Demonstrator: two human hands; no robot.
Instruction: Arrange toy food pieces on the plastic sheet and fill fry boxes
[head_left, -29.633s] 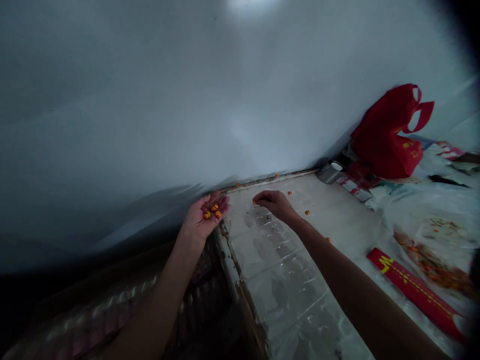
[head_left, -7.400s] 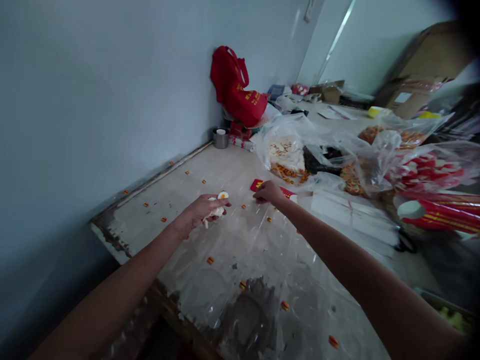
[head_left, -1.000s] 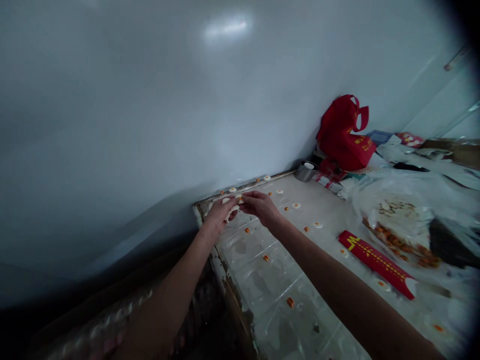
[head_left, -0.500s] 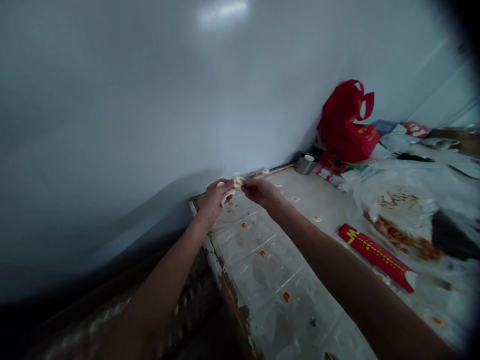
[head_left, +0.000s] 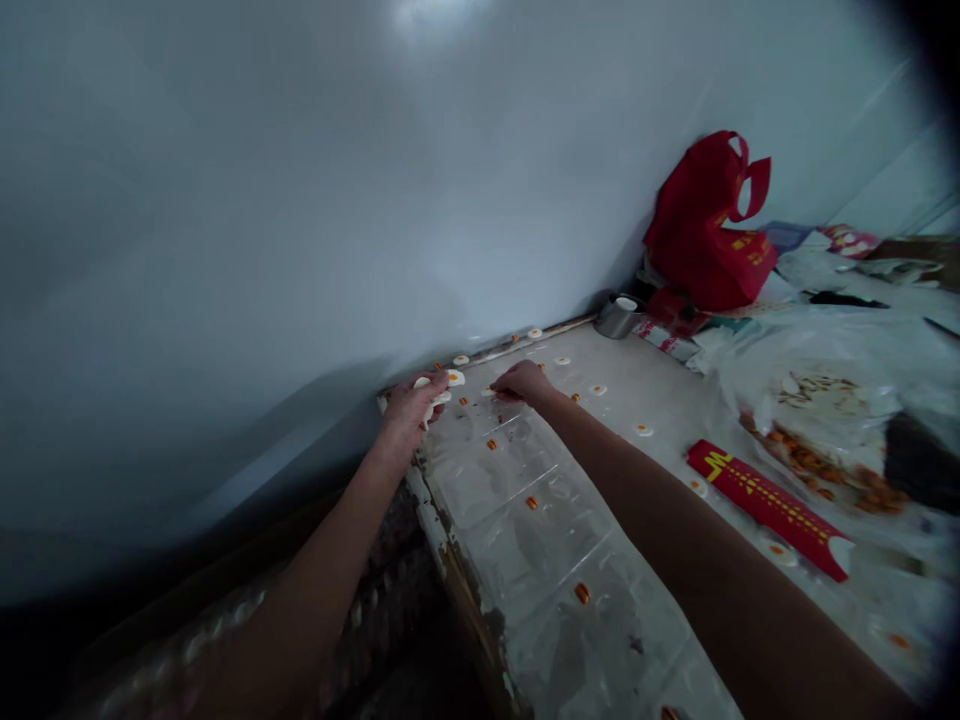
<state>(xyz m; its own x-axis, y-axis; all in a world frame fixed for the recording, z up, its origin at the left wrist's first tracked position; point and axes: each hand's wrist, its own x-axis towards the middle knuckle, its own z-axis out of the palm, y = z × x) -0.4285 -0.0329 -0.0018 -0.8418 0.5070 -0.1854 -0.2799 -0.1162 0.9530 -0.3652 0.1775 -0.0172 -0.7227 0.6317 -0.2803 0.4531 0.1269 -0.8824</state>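
My left hand (head_left: 407, 412) is closed round several small white fried-egg-shaped pieces (head_left: 455, 378) with orange yolks, over the far left corner of the table. To its right, my right hand (head_left: 523, 381) is low over the table with its fingers pressed together on another fried-egg piece (head_left: 489, 391), partly hidden by the fingertips. Clear plastic sheeting (head_left: 510, 460) with straight ridges lies along the left side of the table. Small orange striped pieces (head_left: 532, 502) are spaced out on it. More fried-egg pieces (head_left: 598, 390) lie in a line to the right of my right hand.
A red cloth bag (head_left: 705, 225) leans at the wall beside a metal cup (head_left: 617, 318). On the right lie a red carton (head_left: 769, 510) and a clear plastic bag (head_left: 817, 350) of loose orange pieces. The table's worn edge (head_left: 450, 560) runs along the left.
My right hand has moved away from my left hand and down to the table with a fried-egg piece. My left hand has shifted slightly left and down. The view has turned a little.
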